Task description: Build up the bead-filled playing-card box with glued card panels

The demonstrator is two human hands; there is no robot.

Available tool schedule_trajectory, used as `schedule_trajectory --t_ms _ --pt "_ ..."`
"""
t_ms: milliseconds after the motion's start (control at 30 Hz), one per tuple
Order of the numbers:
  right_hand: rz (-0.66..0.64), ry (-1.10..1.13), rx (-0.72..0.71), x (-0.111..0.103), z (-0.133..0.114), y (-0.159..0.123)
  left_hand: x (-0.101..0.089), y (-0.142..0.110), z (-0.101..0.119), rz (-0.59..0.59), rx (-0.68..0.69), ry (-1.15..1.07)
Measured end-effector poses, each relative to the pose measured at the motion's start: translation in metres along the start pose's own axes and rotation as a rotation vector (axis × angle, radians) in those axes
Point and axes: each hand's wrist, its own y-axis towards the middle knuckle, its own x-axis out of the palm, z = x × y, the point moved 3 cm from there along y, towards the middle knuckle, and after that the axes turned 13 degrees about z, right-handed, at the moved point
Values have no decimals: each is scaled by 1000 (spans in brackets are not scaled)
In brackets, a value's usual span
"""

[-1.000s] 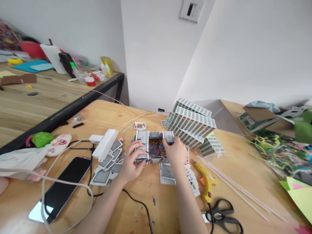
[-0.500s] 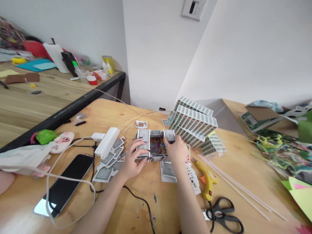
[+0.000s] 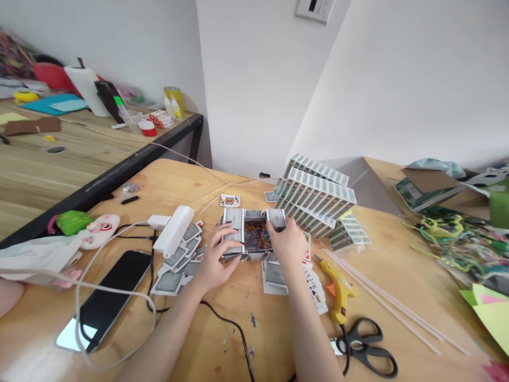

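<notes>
A box built from playing cards point(image 3: 234, 218) stands on the wooden table, its open middle showing a colourful inside. My left hand point(image 3: 217, 258) grips its left end, fingers spread over the top cards and thumb low at the near side. At the right end my right hand point(image 3: 289, 241) is closed on the box, its thumb on the top card and its other fingers partly hidden. Loose cards point(image 3: 186, 257) lie left of the box. More cards point(image 3: 275, 276) are spread in front of it, partly under my right forearm. A single face card point(image 3: 230, 200) rests behind it.
Stacked card packs point(image 3: 318, 193) rise at the back right. A yellow glue gun point(image 3: 339, 292), black scissors point(image 3: 368, 347) and clear glue sticks point(image 3: 382, 297) lie on the right. On the left are a phone point(image 3: 115, 292), a white power strip point(image 3: 174, 232) and trailing cables.
The view has tilted slightly, so the surroundings sit a little differently in the picture. Both hands keep the same hold on the card box, which has not visibly moved on the table.
</notes>
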Motion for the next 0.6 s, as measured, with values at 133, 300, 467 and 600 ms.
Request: schedule_trajectory --t_ms 133,300,467,600 --pt "8 8 -2 0 0 0 1 0 -1 14 7 12" --pt "-7 9 11 1 0 0 0 1 0 9 12 13" --pt "-1 15 6 1 0 0 0 1 0 13 19 3" --pt "4 10 0 2 1 0 2 0 -3 12 35 3"
